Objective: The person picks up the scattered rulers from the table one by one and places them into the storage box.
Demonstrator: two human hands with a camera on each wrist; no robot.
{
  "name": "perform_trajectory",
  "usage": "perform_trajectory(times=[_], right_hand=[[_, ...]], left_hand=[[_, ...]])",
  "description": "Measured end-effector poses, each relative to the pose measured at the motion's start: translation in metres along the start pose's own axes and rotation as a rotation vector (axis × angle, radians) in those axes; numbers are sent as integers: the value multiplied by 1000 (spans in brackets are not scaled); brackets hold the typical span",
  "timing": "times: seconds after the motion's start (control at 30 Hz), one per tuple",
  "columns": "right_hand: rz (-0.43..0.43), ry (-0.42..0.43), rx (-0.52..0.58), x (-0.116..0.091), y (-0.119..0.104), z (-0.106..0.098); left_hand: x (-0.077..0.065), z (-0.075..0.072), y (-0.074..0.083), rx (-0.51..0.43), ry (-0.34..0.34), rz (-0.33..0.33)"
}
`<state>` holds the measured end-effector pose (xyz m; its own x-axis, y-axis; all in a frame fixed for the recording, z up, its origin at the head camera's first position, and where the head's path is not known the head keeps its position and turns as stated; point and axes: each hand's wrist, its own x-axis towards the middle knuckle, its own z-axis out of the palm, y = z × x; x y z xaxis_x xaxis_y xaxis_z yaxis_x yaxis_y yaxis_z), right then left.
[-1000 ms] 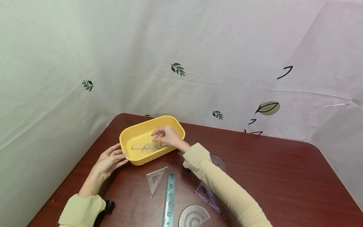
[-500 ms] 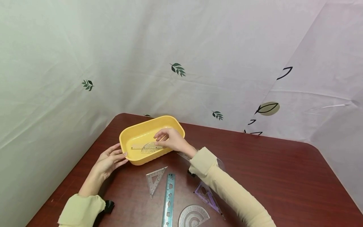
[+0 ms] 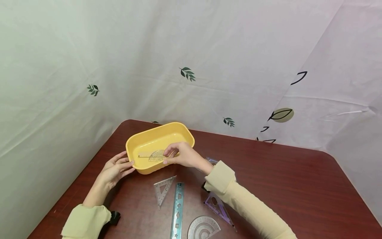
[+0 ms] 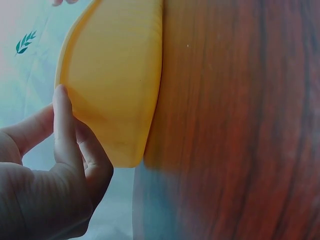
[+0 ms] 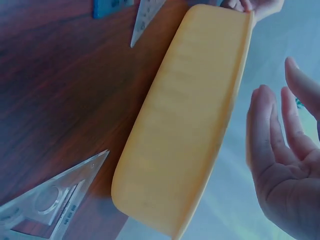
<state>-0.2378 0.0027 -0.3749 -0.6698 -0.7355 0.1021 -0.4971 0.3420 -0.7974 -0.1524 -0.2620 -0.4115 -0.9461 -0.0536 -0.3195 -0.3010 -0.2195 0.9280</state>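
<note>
My left hand [image 3: 112,171] pinches the near left corner of a yellow plastic tray [image 3: 149,133]. In the left wrist view its thumb and finger meet at the tray's rim [image 4: 67,55]. Inside the tray lie a clear ruler [image 3: 144,155] and a small clear protractor [image 3: 155,156]. Over the tray's near right side hovers my right hand [image 3: 185,155], its fingers loosely bent. The right wrist view shows a gap between this thumb and the fingers [image 5: 262,130], with nothing held there.
On the reddish-brown table [image 3: 283,186], in front of the tray, lie a clear set square [image 3: 158,192], a blue ruler [image 3: 178,209], a clear protractor [image 3: 198,225] and a purple set square [image 3: 219,210]. Another set square [image 3: 212,160] is partly hidden by the right wrist. Patterned cloth [image 3: 209,49] hangs behind.
My right hand has drawn back from inside the tray toward its near right rim, moving right and nearer. The left hand and tray have stayed in place.
</note>
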Motion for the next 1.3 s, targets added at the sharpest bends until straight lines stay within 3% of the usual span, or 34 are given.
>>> perform_trajectory(times=[0.37, 0.97, 1.3], right_hand=[[13, -81, 5, -14, -3, 9], [72, -101, -94, -20, 3, 23], [185, -137, -139, -20, 6, 33]], left_hand=[[-1, 1, 0, -5, 13, -8], [0, 1, 1, 4, 11, 4], [0, 1, 2, -2, 10, 10]])
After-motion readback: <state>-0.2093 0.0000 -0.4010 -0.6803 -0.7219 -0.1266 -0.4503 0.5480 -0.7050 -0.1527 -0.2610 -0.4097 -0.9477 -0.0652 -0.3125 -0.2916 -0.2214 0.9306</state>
